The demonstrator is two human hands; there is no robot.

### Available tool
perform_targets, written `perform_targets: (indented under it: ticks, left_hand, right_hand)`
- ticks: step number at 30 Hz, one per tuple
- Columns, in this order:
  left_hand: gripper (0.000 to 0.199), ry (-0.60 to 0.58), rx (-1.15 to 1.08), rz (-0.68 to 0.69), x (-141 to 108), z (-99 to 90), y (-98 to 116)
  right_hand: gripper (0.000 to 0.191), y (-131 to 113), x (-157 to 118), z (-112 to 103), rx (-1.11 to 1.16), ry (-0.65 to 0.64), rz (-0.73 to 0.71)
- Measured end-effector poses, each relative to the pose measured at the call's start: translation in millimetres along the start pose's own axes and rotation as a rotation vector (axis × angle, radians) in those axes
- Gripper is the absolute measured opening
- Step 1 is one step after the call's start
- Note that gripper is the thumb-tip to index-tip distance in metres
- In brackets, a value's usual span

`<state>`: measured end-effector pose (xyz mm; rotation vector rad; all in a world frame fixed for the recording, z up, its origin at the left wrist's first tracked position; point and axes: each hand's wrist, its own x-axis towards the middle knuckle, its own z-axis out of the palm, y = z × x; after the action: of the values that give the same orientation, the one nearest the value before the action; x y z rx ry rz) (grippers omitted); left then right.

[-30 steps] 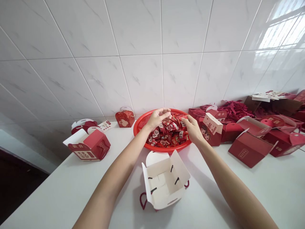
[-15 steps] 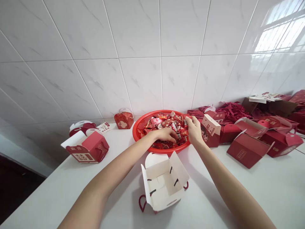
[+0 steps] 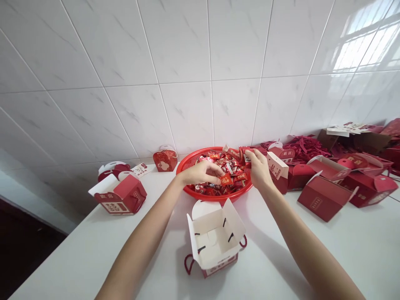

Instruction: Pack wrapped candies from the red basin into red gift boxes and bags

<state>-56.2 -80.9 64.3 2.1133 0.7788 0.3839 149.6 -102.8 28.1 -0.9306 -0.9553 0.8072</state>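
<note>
A red plastic basket [image 3: 223, 198] full of wrapped candies [image 3: 215, 189] stands against the tiled wall. Over its left part, my left hand [image 3: 204, 172] is closed on an orange-red candy [image 3: 226, 179] between thumb and fingers. My right hand [image 3: 258, 168], at the basket's right edge, is closed round several red wrapped candies [image 3: 244, 155]; its fingers partly cover them. In front of the basket an open box [image 3: 215, 241] with a white inside and dark red cord handles stands on the table, with no candy visible in it.
Two red boxes, one with its lid open [image 3: 121, 196], stand at the left. A small red box [image 3: 165, 160] is by the wall. Several red boxes [image 3: 326, 196] crowd the right side, with dark pink ribbons [image 3: 304, 146] behind. The white table's left edge drops off.
My left hand has risen out of the candies and now holds one. The right hand has shifted slightly right and lifted, with its candies showing more.
</note>
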Motion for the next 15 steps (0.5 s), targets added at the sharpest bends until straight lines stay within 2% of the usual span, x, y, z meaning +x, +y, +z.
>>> perform_targets:
  ticks: [2, 4, 7, 11, 15]
  left_hand:
    - [0.03, -0.085, -0.049, 0.014, -26.5, -3.9, 14.2]
    - [0.031, -0.105, 0.04, 0.009, -49.1, -4.5, 26.7]
    - [0.02, -0.1, 0.23, -0.056, -71.7, -1.6, 36.1]
    - [0.018, -0.121, 0.319, -0.191, -85.0, 2.8, 32.6]
    - [0.027, -0.127, 0.317, -0.303, -87.8, 6.2, 24.8]
  right_hand:
    - [0.025, -14.4, -5.1, 0.2, 0.008, -0.074, -0.027]
    - [0.023, -31.2, -14.9, 1.6, 0.013, -0.184, -0.043]
    - [0.023, -57.3, -37.3, 4.5, -0.043, -0.403, -0.049]
    - [0.026, -81.0, -67.9, 8.6, -0.344, -0.686, -0.117]
    - [0.027, -85.7, -84.8, 13.4, -0.522, -0.804, -0.191]
